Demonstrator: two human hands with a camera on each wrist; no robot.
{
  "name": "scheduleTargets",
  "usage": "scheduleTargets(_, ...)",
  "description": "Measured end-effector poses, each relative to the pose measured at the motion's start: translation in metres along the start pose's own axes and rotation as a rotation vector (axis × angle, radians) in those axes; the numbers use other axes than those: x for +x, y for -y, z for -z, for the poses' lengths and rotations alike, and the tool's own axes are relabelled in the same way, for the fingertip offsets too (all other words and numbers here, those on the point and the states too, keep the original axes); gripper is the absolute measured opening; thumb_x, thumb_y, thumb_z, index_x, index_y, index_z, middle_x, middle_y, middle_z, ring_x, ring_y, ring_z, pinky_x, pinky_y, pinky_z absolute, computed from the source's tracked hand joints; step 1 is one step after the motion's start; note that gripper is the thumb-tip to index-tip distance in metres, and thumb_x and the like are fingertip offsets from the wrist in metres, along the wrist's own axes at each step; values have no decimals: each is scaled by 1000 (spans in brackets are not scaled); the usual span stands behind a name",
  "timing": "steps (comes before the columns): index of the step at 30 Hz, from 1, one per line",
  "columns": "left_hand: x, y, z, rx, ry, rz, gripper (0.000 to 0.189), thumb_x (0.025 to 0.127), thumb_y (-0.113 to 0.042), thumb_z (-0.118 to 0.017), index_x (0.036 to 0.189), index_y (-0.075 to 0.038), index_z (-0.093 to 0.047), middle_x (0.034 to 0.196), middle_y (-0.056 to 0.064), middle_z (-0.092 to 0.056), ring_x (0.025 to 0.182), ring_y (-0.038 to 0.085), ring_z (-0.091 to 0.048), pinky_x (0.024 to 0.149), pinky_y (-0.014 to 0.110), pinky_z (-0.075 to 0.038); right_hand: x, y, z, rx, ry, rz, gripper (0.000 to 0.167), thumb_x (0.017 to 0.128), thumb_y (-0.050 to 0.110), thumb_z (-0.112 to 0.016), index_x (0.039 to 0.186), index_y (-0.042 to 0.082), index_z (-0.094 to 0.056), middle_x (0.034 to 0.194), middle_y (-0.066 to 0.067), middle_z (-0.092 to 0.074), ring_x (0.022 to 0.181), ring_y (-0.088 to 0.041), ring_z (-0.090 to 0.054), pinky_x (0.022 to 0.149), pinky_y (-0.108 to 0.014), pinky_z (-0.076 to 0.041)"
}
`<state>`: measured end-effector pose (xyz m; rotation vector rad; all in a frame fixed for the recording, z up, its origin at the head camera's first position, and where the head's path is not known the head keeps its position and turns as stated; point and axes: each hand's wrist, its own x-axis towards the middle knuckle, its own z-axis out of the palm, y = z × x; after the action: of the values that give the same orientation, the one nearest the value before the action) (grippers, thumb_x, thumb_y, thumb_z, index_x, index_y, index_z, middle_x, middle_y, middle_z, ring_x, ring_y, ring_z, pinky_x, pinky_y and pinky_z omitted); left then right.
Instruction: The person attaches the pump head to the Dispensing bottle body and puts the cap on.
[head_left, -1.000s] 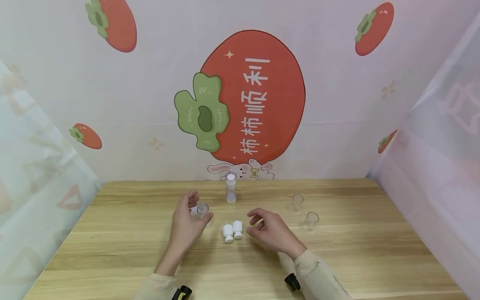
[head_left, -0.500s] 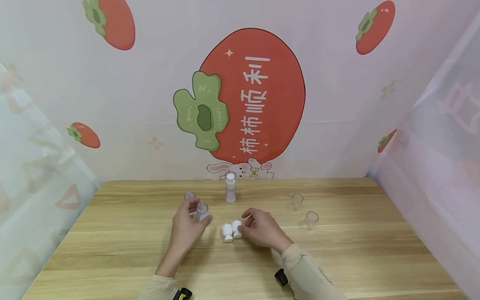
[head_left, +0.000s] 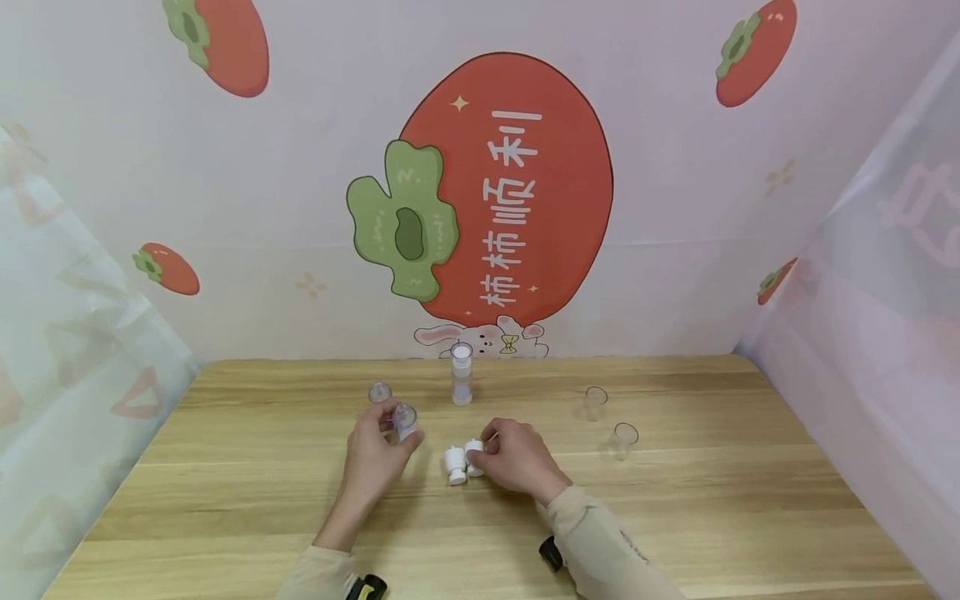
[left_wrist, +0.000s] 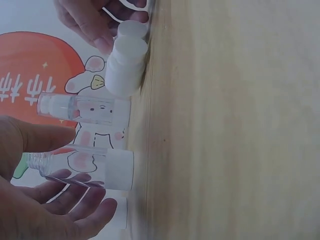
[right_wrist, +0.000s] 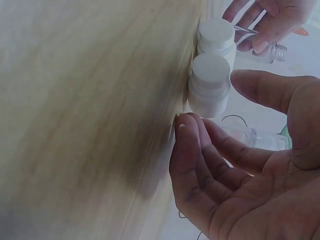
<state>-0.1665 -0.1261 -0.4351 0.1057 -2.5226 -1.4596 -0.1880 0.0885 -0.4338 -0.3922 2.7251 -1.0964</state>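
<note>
My left hand (head_left: 372,454) has its thumb and curled fingers round a clear bottle (left_wrist: 90,167) with a threaded neck and white base, standing upright. A second, similar clear bottle (head_left: 380,392) stands just behind that hand, its white base partly hidden by the fingers in the left wrist view. Two white bottles, the nearer-left one (head_left: 456,464) and the right one (right_wrist: 210,85), lie side by side with their caps towards me. My right hand (head_left: 517,457) pinches the right white bottle, thumb over it and fingertips low against its side.
A clear bottle with a white inner part (head_left: 462,375) stands upright at the back. Two small transparent caps or cups (head_left: 596,404) stand at the right of the wooden table (head_left: 712,500). Printed cloth walls (head_left: 675,208) enclose the back and sides.
My right hand has moved left onto the right-hand white bottle. My left fingers have drawn in round the clear bottle, uncovering the one behind it.
</note>
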Motion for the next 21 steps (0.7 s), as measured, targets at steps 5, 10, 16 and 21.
scheduleTargets(5,1,4,-1,-15,19,-23,46,88,0,-75,128,13,-56,122,30,-62,112,46,-62,95,53,-53,2,2,-3,-9,-10,-21,29,87,25,-80,99,2,-69,78,2,-63,72,-14,-57,65,-31,-49)
scheduleTargets(10,0,3,0,-18,14,-29,44,88,1,-75,126,12,-57,120,30,-63,111,47,-63,94,53,-53,2,4,-4,-9,-15,-46,27,86,24,-80,98,2,-70,77,1,-62,71,-15,-57,63,-32,-49)
scheduleTargets(16,1,-2,0,-38,9,-32,42,86,3,-76,124,10,-60,121,28,-63,113,43,-62,96,54,-52,0,3,-2,26,-24,-40,26,85,20,-80,100,1,-70,82,0,-64,74,-15,-58,66,-33,-51)
scheduleTargets(21,-1,-6,-1,-69,0,-75,39,84,8,-76,121,7,-63,120,23,-65,114,40,-61,98,53,-50,-3,2,4,52,-58,-27,25,85,19,-80,101,4,-69,84,0,-62,75,-16,-57,66,-31,-50)
